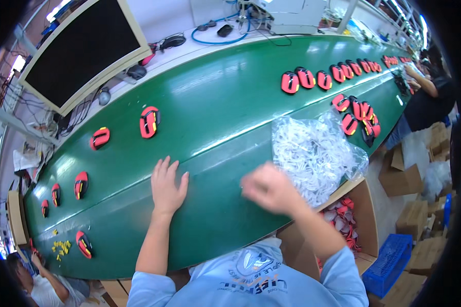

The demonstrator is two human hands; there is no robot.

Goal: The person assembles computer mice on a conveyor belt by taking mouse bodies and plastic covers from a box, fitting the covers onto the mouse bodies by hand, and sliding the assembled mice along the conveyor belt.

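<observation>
My left hand [168, 188] rests on the green work surface [210, 204] with its fingers stretched out and the thumb apart; it holds nothing. My right hand [271, 188] is slightly blurred, its fingers curled in over the surface beside a clear plastic bag [312, 153] full of whitish translucent pieces. Whatever those fingers may hold is hidden. Beyond my left hand lie a red-and-black oval part [149, 122] with a yellow strip and another red oval part [100, 138]. A loose cluster of similar red-and-black parts [362, 111] lies past the bag.
More red-and-black parts [338, 73] form a row toward the far right. At the left are small yellow pieces [61, 247] and a co-worker [46, 281]; another co-worker [430, 97] stands far right. A cardboard box [368, 215] of red pieces and a blue crate [389, 263] flank me.
</observation>
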